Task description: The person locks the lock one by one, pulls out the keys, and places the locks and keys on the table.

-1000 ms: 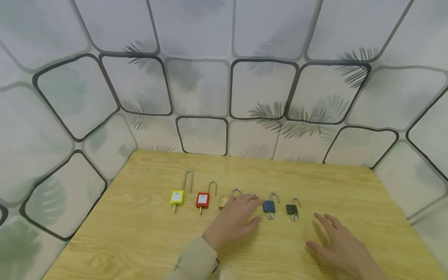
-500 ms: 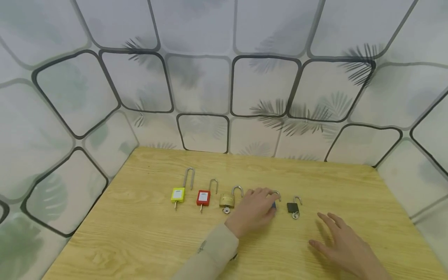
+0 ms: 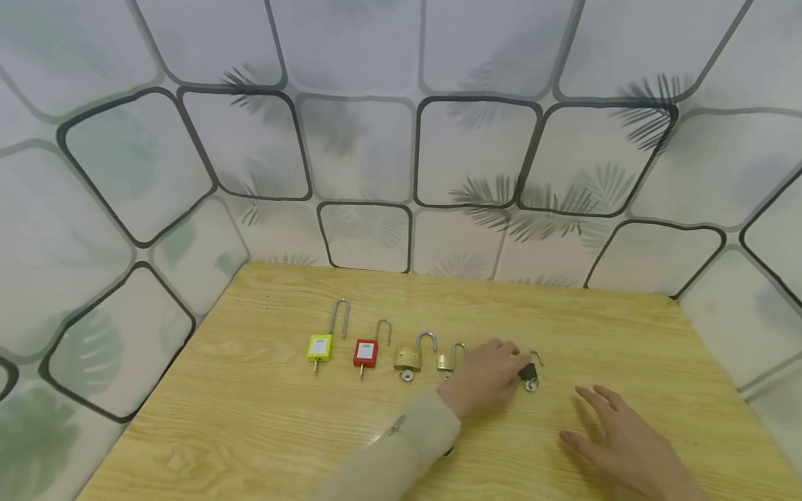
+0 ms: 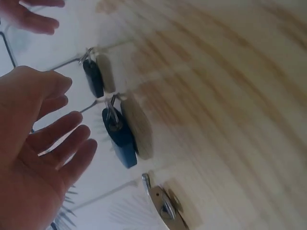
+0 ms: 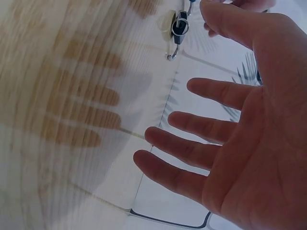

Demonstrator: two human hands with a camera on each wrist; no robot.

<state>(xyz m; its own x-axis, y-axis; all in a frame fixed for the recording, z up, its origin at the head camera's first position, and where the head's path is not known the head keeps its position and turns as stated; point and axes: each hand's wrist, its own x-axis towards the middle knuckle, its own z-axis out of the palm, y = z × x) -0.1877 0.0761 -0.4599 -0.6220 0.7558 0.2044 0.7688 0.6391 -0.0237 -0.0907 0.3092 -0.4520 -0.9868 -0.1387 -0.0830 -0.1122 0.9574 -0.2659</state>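
Observation:
Several padlocks lie in a row, their shackles unlatched, keys in at least most. From the left in the head view come a yellow padlock (image 3: 319, 347), a red padlock (image 3: 365, 353), a larger brass padlock (image 3: 408, 358) and a small brass padlock (image 3: 445, 362). My left hand (image 3: 489, 376) hovers over the right part of the row, fingers loosely bent, holding nothing. It hides the blue padlock (image 4: 121, 139), which the left wrist view shows, and partly covers the black padlock (image 3: 530, 374). Right of the row, my right hand (image 3: 633, 442) is held above the table with fingers spread.
The padlocks lie on a wooden table (image 3: 219, 410) with a light grain. Patterned fabric walls (image 3: 363, 153) with dark outlines and leaf prints enclose its back and sides.
My left hand has moved right along the row, from above the brass padlocks to beside the black one. The brass padlocks are uncovered. My right hand has barely moved.

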